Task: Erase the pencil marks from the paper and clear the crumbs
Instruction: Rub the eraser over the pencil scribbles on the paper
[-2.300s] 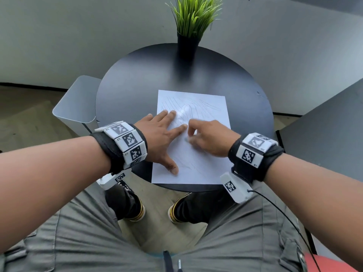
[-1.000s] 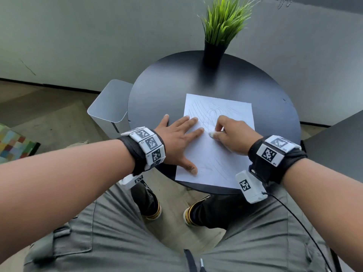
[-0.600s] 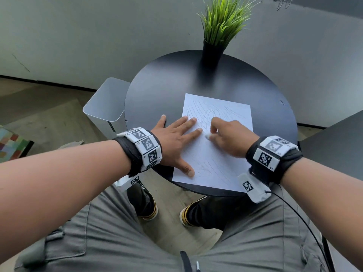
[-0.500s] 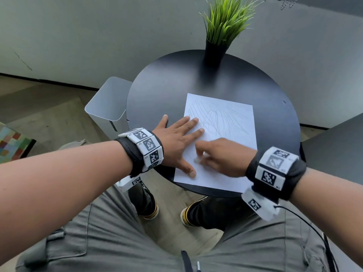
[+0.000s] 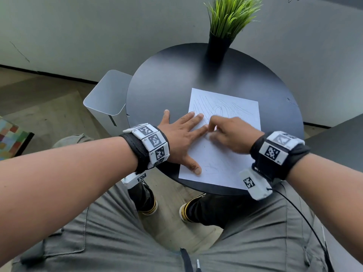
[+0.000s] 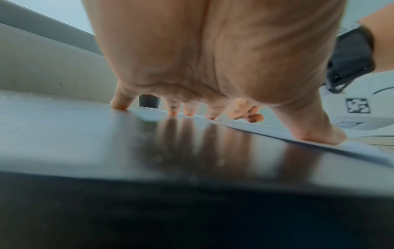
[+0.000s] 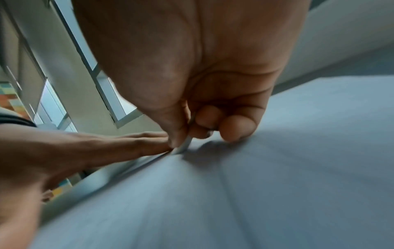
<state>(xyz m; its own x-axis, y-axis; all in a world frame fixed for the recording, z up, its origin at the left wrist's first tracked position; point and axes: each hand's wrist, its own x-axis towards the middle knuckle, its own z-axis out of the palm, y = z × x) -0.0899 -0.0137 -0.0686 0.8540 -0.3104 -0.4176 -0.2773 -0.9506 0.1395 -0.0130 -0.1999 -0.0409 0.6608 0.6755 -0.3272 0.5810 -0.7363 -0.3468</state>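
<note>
A: So, what is sitting on the round black table (image 5: pixel 161 91)?

B: White paper (image 5: pixel 222 163) is lying toward the table's near edge, faint pencil marks (image 5: pixel 220 108) showing on its far half. A potted grass plant (image 5: pixel 222 36) is standing at the far edge.

A: What is the left hand (image 5: pixel 180 140) doing?

B: It is lying flat with fingers spread straight, pressing the paper's left edge; the thumb is resting near the near-left corner, and the little finger is touching bare table.

A: And the right hand (image 5: pixel 229 134)?

B: It is blurring over the paper's middle, fingers curled. From the right wrist camera, the thumb and fingers are pinching a thin pale eraser (image 7: pixel 185 143), its tip touching the sheet right beside the left index fingertip. Most of the eraser is hiding inside the grip.

A: Any crumbs?

B: Too small or blurred to make out. A pale grey bin (image 5: pixel 106 101) is standing on the floor beside the table's left edge.
</note>
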